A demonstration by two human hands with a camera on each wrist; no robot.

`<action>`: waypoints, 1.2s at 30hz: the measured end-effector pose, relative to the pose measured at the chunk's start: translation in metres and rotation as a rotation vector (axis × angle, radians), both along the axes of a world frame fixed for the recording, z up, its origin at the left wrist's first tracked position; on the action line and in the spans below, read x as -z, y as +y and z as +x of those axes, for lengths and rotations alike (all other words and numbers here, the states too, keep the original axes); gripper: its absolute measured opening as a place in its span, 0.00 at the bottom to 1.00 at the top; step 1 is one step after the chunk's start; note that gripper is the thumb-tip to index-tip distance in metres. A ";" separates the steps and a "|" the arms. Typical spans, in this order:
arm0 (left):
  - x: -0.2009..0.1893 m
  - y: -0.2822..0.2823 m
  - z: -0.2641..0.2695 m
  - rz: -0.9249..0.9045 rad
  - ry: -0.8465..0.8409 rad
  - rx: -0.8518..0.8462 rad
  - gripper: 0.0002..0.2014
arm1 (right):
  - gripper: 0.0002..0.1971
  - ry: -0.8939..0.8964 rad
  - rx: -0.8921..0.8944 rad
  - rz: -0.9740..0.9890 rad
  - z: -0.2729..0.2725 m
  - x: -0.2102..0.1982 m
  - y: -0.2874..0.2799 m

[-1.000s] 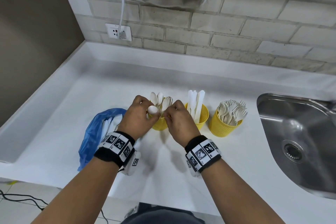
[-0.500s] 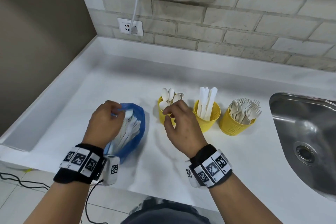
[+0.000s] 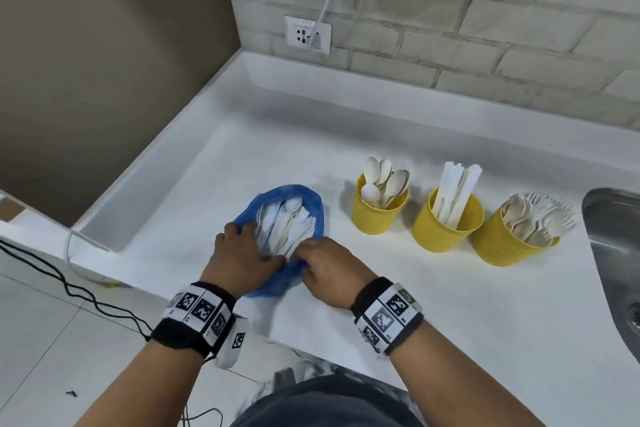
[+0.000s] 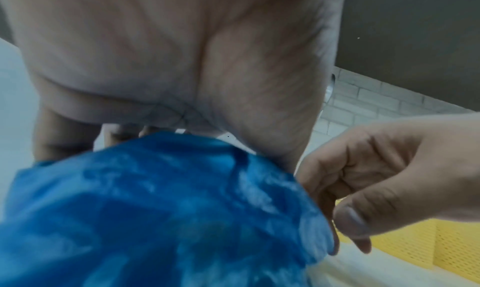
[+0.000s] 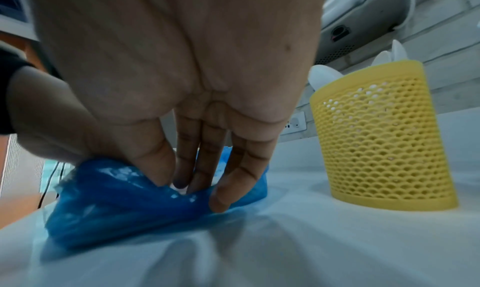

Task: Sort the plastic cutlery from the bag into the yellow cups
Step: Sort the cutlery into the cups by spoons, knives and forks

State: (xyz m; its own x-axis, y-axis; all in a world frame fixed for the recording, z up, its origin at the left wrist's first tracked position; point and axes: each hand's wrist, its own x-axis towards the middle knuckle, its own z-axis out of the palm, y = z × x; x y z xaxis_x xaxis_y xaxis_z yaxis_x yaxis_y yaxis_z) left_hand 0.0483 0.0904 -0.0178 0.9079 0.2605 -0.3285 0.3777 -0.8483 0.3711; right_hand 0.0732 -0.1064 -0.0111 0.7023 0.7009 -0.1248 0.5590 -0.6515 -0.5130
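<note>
A blue plastic bag [image 3: 313,204] lies on the white counter [image 3: 450,305], spread wide over several white cutlery pieces [image 3: 289,225]. My left hand [image 3: 242,236] grips the bag's left rim with curled fingers. At the bag's near end, my right hand [image 3: 311,253] reaches in; in the right wrist view its thumb and fingers [image 5: 166,168] pinch a white piece inside the bag [image 5: 116,199]. To the right stand three yellow mesh cups: spoons [image 3: 379,215], knives [image 3: 446,232], forks [image 3: 509,246].
A steel sink [image 3: 616,253] borders the counter on the right. A brick wall with a socket [image 3: 307,34] and plugged cable runs behind. The counter's raised left edge [image 3: 156,184] meets a brown wall. Cables [image 3: 86,298] lie on the floor.
My right hand left the spoon cup and moved left to the bag's near end. The left hand went from the spoon cup to the bag. The head view shifted left.
</note>
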 end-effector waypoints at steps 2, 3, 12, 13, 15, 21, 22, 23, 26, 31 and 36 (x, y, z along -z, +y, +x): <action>-0.002 0.002 -0.001 0.036 0.018 0.011 0.42 | 0.11 0.015 -0.003 -0.041 0.002 0.002 -0.001; -0.003 0.003 -0.002 0.060 0.027 0.019 0.41 | 0.11 0.026 -0.004 -0.063 0.002 0.002 0.000; -0.010 0.003 0.012 0.145 0.059 0.027 0.27 | 0.10 -0.054 0.198 -0.352 0.018 -0.004 0.007; -0.010 0.005 0.015 0.149 0.050 0.034 0.24 | 0.10 -0.066 0.230 -0.357 0.019 -0.005 0.007; -0.007 0.008 0.018 0.144 0.034 0.030 0.22 | 0.07 -0.097 0.262 -0.333 0.018 -0.008 0.009; 0.003 -0.001 0.014 0.178 -0.005 0.051 0.28 | 0.17 0.104 0.327 -0.149 0.010 -0.007 0.029; 0.003 -0.002 0.014 0.189 -0.002 0.050 0.28 | 0.18 0.147 0.344 -0.114 0.009 -0.004 0.030; 0.001 -0.002 0.014 0.201 0.010 0.053 0.27 | 0.18 0.175 0.364 -0.089 0.009 -0.001 0.031; -0.005 -0.003 0.015 0.243 0.044 0.110 0.17 | 0.18 0.201 0.406 -0.050 0.008 0.004 0.028; -0.010 -0.004 0.018 0.201 0.082 0.057 0.16 | 0.17 0.215 0.483 -0.011 0.013 0.004 0.022; -0.003 0.000 0.019 0.162 0.066 0.046 0.15 | 0.18 0.273 0.487 0.004 0.018 0.006 0.024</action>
State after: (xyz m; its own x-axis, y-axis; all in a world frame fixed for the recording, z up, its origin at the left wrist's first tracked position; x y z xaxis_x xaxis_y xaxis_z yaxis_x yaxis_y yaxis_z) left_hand 0.0675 0.0905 -0.0147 0.8979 0.2736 -0.3449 0.3562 -0.9119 0.2039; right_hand 0.0908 -0.0821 -0.0174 0.8877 0.3039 -0.3459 0.0399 -0.7992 -0.5998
